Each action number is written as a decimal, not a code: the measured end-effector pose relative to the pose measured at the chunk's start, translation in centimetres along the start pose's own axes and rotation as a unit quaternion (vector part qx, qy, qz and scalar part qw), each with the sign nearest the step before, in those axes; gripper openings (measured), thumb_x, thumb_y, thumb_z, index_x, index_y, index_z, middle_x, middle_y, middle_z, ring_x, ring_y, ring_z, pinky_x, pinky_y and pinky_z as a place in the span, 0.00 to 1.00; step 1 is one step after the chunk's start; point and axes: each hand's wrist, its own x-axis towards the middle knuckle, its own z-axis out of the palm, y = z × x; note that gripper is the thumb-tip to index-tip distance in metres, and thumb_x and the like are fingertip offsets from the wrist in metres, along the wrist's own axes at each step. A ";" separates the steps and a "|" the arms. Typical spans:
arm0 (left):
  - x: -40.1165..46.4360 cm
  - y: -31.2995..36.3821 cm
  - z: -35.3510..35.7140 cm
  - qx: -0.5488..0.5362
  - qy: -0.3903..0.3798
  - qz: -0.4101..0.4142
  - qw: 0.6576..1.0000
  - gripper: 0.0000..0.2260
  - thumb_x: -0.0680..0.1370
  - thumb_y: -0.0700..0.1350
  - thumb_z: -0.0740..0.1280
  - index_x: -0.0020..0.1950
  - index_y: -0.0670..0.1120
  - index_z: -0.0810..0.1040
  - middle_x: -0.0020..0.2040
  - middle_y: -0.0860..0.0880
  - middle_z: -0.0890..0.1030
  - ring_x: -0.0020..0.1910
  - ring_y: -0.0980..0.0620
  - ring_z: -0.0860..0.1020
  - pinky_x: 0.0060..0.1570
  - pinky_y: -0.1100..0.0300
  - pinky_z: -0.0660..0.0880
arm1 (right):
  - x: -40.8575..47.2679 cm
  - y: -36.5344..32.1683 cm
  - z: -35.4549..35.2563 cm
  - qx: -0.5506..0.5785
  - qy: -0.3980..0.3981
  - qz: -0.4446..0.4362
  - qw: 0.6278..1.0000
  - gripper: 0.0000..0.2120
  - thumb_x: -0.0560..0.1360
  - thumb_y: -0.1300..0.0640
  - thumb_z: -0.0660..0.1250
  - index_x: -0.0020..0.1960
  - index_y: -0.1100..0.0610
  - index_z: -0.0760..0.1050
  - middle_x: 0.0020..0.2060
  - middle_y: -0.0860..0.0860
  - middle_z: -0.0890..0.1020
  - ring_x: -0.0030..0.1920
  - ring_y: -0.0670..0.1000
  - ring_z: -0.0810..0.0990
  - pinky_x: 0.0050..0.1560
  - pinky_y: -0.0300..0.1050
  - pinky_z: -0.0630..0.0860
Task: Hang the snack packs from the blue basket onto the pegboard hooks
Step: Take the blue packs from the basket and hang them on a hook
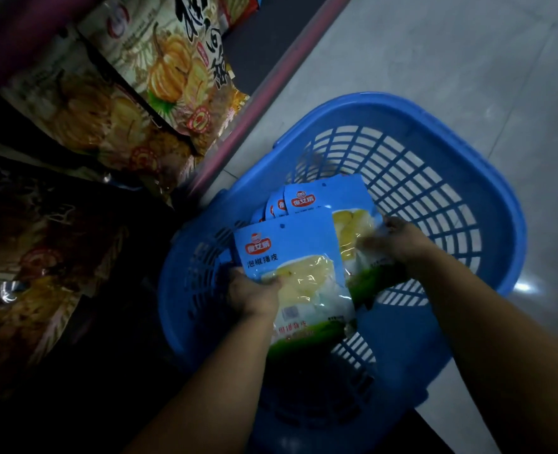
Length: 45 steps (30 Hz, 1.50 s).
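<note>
Hands (254, 294) (398, 244) each grip a snack pack (290, 257) labelled 泡椒猪皮; blue basket (434, 178) beneath.

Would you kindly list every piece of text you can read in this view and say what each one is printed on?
"泡椒猪皮": front blue snack pack, gripped by the left hand.
Red logo on that pack and on the pack behind it, held by the right hand: three characters, too blurred to read.
Red line near the front pack's bottom: blurred.
Large black characters on the pumpkin bag on the shelf: cut off, unreadable.
</note>
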 end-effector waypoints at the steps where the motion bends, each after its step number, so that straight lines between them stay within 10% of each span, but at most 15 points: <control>1: 0.1 0.2 0.0 0.002 -0.003 0.018 1.000 0.20 0.65 0.41 0.79 0.50 0.42 0.73 0.49 0.45 0.82 0.48 0.44 0.80 0.47 0.51 0.78 | -0.1 -0.2 -0.1 0.039 -0.014 -0.006 0.999 0.20 0.72 0.61 0.72 0.62 0.66 0.73 0.46 0.57 0.82 0.38 0.52 0.83 0.31 0.40 0.77; 7: -1.5 1.5 -0.4 -0.116 -0.089 0.066 0.987 0.14 0.71 0.38 0.73 0.52 0.46 0.73 0.43 0.53 0.81 0.39 0.56 0.79 0.35 0.63 0.72 | -0.3 -2.3 0.8 0.107 -0.017 -0.058 0.992 0.12 0.72 0.66 0.70 0.55 0.61 0.75 0.43 0.56 0.82 0.34 0.50 0.83 0.35 0.42 0.81; 10: -3.4 2.8 -2.0 -0.180 -0.099 0.054 0.977 0.10 0.72 0.38 0.71 0.51 0.48 0.77 0.45 0.49 0.82 0.42 0.50 0.80 0.41 0.57 0.76 | -1.9 -3.9 0.0 0.039 -0.029 -0.077 0.996 0.19 0.71 0.66 0.71 0.59 0.60 0.73 0.46 0.56 0.82 0.42 0.55 0.81 0.46 0.51 0.79; 14: -8.7 6.1 -6.9 -0.276 -0.074 -0.009 0.958 0.04 0.72 0.43 0.73 0.44 0.45 0.81 0.44 0.44 0.84 0.45 0.43 0.82 0.50 0.46 0.78 | -9.2 -7.2 -1.2 0.063 -0.012 -0.095 0.993 0.08 0.69 0.58 0.75 0.47 0.59 0.81 0.35 0.51 0.85 0.32 0.49 0.82 0.36 0.42 0.80; 29: -41.7 24.8 -47.9 -0.410 0.123 0.178 0.886 0.06 0.72 0.46 0.72 0.39 0.57 0.84 0.36 0.56 0.85 0.38 0.55 0.83 0.39 0.54 0.79 | -56.5 -35.4 -3.7 0.082 -0.136 -0.257 0.953 0.04 0.72 0.63 0.70 0.41 0.55 0.80 0.33 0.46 0.85 0.32 0.45 0.83 0.33 0.39 0.80; 34: -51.2 27.1 -61.2 -0.450 0.267 0.318 0.791 0.04 0.65 0.52 0.72 0.38 0.60 0.84 0.36 0.66 0.82 0.39 0.68 0.80 0.37 0.69 0.76 | -68.3 -43.4 -0.3 0.031 -0.230 -0.412 0.881 0.05 0.65 0.48 0.71 0.38 0.45 0.85 0.34 0.41 0.85 0.34 0.41 0.83 0.33 0.32 0.77; 45: -61.9 24.6 -77.3 -0.467 0.489 0.370 0.637 0.05 0.74 0.44 0.70 0.39 0.51 0.83 0.38 0.51 0.85 0.39 0.47 0.84 0.37 0.54 0.80 | -83.2 -53.4 7.7 -0.102 -0.381 -0.626 0.672 0.09 0.66 0.50 0.69 0.29 0.52 0.82 0.26 0.46 0.83 0.25 0.40 0.79 0.25 0.31 0.71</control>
